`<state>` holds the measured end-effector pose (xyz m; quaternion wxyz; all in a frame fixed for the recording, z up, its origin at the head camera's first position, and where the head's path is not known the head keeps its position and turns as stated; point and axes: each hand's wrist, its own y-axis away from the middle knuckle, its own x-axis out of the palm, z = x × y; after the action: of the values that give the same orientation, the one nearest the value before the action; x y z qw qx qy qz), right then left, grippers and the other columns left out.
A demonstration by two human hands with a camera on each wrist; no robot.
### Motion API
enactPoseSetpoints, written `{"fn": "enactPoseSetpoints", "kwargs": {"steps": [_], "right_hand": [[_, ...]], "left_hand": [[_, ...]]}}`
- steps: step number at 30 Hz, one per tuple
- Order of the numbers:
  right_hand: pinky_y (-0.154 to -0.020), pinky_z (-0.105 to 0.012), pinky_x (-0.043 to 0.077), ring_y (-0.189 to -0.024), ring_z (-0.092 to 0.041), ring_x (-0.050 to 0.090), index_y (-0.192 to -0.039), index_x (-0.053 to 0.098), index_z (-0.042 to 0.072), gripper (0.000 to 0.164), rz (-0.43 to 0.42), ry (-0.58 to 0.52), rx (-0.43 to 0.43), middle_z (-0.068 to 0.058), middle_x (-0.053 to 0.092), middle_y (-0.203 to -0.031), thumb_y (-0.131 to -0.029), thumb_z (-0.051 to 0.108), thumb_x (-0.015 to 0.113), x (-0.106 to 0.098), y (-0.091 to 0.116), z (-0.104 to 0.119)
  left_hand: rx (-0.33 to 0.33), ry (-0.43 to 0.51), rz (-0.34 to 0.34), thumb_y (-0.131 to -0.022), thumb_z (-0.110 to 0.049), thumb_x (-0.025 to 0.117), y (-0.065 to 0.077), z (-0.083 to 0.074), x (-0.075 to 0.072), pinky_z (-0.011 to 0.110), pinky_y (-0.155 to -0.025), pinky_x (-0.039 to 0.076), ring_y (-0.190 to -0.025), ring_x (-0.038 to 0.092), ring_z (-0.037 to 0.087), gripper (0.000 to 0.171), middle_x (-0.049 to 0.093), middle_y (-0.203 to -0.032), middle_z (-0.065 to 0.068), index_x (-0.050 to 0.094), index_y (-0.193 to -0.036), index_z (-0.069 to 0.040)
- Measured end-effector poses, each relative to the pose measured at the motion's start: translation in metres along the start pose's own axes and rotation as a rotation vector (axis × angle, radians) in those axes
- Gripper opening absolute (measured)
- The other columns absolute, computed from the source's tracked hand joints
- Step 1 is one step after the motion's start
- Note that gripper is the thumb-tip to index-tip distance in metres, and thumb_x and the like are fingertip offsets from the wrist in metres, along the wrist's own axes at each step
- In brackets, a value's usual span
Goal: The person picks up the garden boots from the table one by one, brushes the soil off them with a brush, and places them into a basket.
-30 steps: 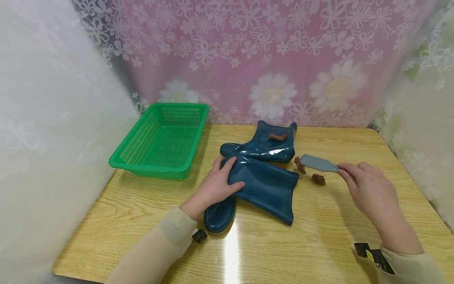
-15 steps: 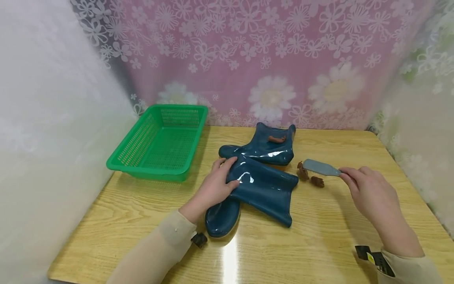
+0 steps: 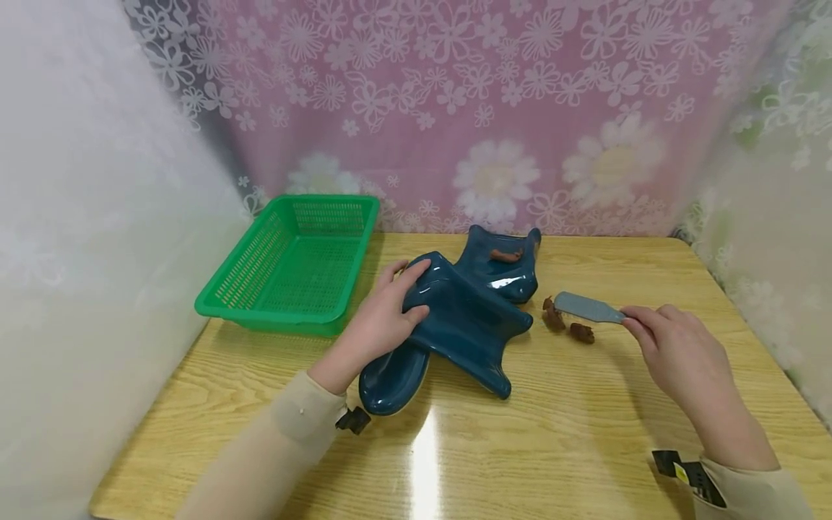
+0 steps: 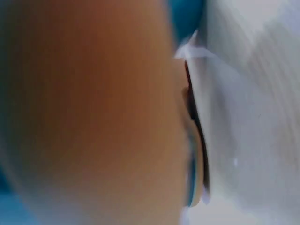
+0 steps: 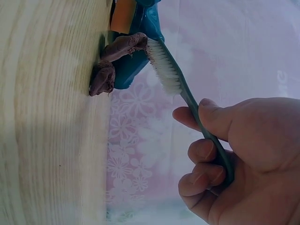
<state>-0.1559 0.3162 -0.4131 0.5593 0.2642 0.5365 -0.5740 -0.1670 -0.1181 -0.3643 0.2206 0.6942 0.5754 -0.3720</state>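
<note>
Shifted left and tipped since earlier, the nearer boot point(image 3: 464, 321) lies mid-frame, the left hand point(image 3: 383, 318) gripping it, seemingly to turn it, while at right the right hand point(image 3: 689, 361) holds the brush point(image 3: 588, 308), bristles point(image 5: 164, 69) against a brown lump point(image 5: 123, 46).

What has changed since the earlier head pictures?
The left hand has shifted the near boot left and tilted it; it now hides the toe of the far boot. The brush in the right hand has edged slightly right. Nothing was newly grasped or released. The basket and the far boot stayed put.
</note>
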Motion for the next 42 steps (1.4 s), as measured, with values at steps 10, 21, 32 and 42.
{"fn": "enactPoseSetpoints", "kwargs": {"steps": [10,21,32,42], "right_hand": [[-0.055,-0.037,0.038,-0.074,-0.030,0.055,-0.137,0.071,-0.004,0.033,0.045,-0.016,0.015,-0.013,0.065,-0.092,-0.115,0.020,0.064,0.000,0.001,-0.001],[-0.055,-0.037,0.037,-0.073,-0.029,0.053,-0.136,0.071,-0.005,0.034,0.063,-0.039,0.051,-0.014,0.065,-0.093,-0.115,0.021,0.063,0.012,0.008,-0.005],[-0.057,-0.037,0.038,-0.074,-0.027,0.052,-0.135,0.073,-0.004,0.037,0.054,-0.054,0.084,-0.012,0.066,-0.094,-0.115,0.026,0.064,0.011,0.008,-0.007],[-0.056,-0.038,0.037,-0.072,-0.027,0.052,-0.137,0.071,-0.006,0.042,0.046,-0.053,0.094,-0.014,0.065,-0.094,-0.115,0.029,0.064,0.005,0.003,-0.011]], "left_hand": [[0.023,-0.040,-0.067,-0.110,-0.016,0.072,-0.003,0.001,-0.029,0.061,-0.112,0.051,-0.152,0.047,0.044,0.074,0.023,-0.178,0.018,0.037,-0.175,-0.026],[0.028,-0.063,-0.114,-0.110,-0.016,0.072,-0.002,0.008,-0.051,0.062,-0.110,0.051,-0.155,0.043,0.044,0.074,0.022,-0.179,0.019,0.038,-0.175,-0.023],[0.012,-0.080,-0.158,-0.111,-0.017,0.071,-0.007,0.014,-0.090,0.064,-0.117,0.045,-0.159,0.036,0.042,0.075,0.019,-0.180,0.017,0.035,-0.176,-0.025],[-0.056,-0.117,-0.210,-0.113,-0.022,0.065,-0.017,0.024,-0.141,0.070,-0.124,0.031,-0.162,0.027,0.047,0.074,0.016,-0.181,0.019,0.029,-0.178,-0.026]]}}
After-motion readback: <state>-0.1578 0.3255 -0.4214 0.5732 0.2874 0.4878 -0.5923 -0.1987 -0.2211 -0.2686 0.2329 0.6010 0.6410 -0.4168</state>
